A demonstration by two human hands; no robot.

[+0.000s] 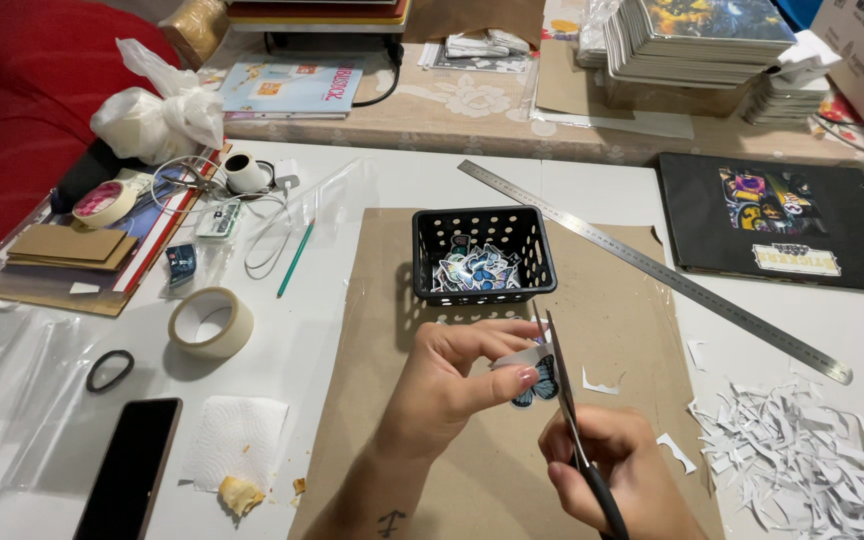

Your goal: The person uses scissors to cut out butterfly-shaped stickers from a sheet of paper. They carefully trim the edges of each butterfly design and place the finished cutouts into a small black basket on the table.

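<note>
Left hand point(457, 375) pinching blue butterfly sticker point(537, 385) between thumb and fingertips, just above cardboard mat point(632, 300). Right hand point(612, 470) clenched around black handles of scissors point(562, 385), closed on them. Blades running toward 12 o'clock from the right hand, long axis nearly upright in the view, edge touching the sticker at its 3 o'clock side. Sticker lying at 11 o'clock from the right hand, at 3 o'clock from the left palm; left hand nearer. Whether blades parted or closed: cannot tell.

Black perforated basket point(484, 255) with more stickers at 12 o'clock, near the blade tips but apart. Steel ruler point(652, 265) running diagonally from 11 to 4 o'clock, well apart. Heap of white paper trimmings point(802, 460) at 3 o'clock, near the right hand. Small offcuts on the mat just beside the blades. Tape roll point(210, 322) and dark phone point(132, 470) at 9 o'clock, well apart. Open mat surface at 1 to 2 o'clock.
</note>
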